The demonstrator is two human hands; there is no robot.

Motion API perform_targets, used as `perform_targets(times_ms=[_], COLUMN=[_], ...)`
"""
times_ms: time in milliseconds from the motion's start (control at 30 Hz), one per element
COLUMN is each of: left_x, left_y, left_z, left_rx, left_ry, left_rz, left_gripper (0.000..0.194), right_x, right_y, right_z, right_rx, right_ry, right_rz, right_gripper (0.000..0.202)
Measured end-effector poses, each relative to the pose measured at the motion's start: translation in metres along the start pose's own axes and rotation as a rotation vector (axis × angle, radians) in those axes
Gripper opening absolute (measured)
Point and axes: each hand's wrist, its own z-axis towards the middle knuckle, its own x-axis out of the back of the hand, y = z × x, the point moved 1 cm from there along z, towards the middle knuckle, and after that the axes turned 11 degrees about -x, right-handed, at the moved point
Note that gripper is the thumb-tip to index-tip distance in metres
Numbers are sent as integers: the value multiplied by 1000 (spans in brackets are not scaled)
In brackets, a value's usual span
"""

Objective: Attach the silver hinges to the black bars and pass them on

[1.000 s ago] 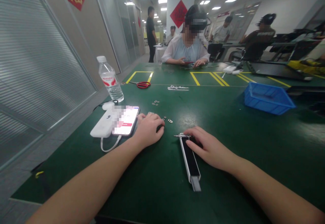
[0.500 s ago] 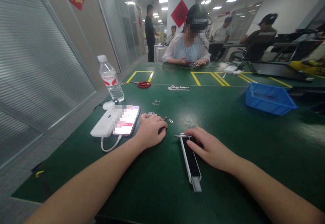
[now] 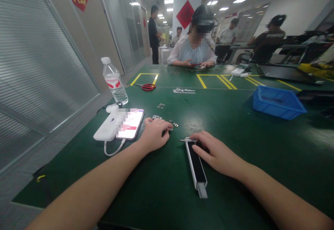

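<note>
White power bank (image 3: 104,130) is set along the left edge of the green table (image 3: 156,185); phone (image 3: 132,127) is laid just right of it, screen lit, both joined by a white cable (image 3: 109,154). Bottle (image 3: 114,80) is stood upright near the left edge, farther back. Red-handled scissors (image 3: 148,87) are laid toward the far-left corner. Left hand (image 3: 154,135) is lowered right of the phone, fingers curled over small metal rings (image 3: 171,129); whether any is pinched can't be told. Small metal plate (image 3: 157,117) is partly hidden by it. More loose rings (image 3: 160,105) are scattered beyond, toward the far edge. Long black-topped device (image 3: 196,164) is laid flat between the hands, grey end pointed at the near edge; thin metal piece (image 3: 184,140) is set across its far end. Device is touched by the right hand (image 3: 210,149): thumb on top, fingers over the far end; firmness of grip can't be told. Blue bin (image 3: 278,101) is placed toward the right edge.
</note>
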Motion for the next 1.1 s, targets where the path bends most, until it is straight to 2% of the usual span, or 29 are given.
perform_targets(times_ms=[133,333,400,533,733,1100], left_x=[0,-1,-1,-1,-2,-2], left_y=[0,1,1,1,1,0], left_z=[0,-1,-1,-2,-1,1], left_rx=[-42,-265,-289,-238,-122,-92], left_ry=[-9,-84,-75,-33,-34,-73], left_rz=[-15,-117,-121,-84,-31,-12], left_gripper=[23,29,29,22,10,10], right_x=[0,-1,-1,-1,1,1], right_y=[0,2,2,1,-2,-1], right_z=[0,-1,-1,-1,-1,-1], right_rx=[6,25,25,15,6,14], right_ry=[0,20,19,9,0,21], right_rz=[0,11,13,3,-9,-10], right_gripper=[26,23,23,24,25,25])
